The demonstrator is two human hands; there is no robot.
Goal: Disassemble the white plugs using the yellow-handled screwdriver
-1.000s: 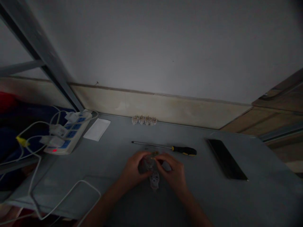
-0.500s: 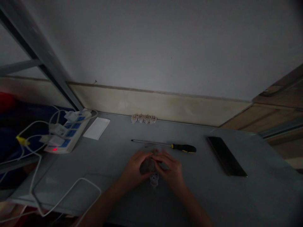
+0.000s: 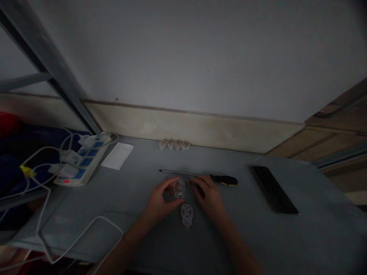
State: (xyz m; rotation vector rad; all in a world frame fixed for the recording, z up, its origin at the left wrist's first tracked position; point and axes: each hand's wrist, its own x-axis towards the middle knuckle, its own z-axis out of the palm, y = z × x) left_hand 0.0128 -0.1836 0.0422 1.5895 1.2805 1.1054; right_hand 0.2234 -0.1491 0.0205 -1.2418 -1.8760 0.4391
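Between thumb and fingers, my left hand (image 3: 161, 198) holds a clear plastic housing (image 3: 179, 189) upright above the table. Just to its right is my right hand (image 3: 207, 193), its fingertips pinched together near the housing's edge; whatever they grip is too small and dark to make out. Below the housing, a pale plastic piece with several holes (image 3: 187, 215) lies on the grey table. Behind my hands rests a screwdriver (image 3: 226, 180) with a black and yellow handle, its shaft pointing left and partly hidden by my right fingers.
Several small pale plug parts (image 3: 174, 144) stand in a row by the wall. At the left are a power strip (image 3: 93, 160) with plugs, a white paper (image 3: 117, 155) and a loose white cable (image 3: 100, 217). A black phone (image 3: 273, 189) lies at the right.
My hands have moved apart. The clear housing is now in plain view in my left hand, shifted left from the holed piece, and my right fingers have drawn back from it.
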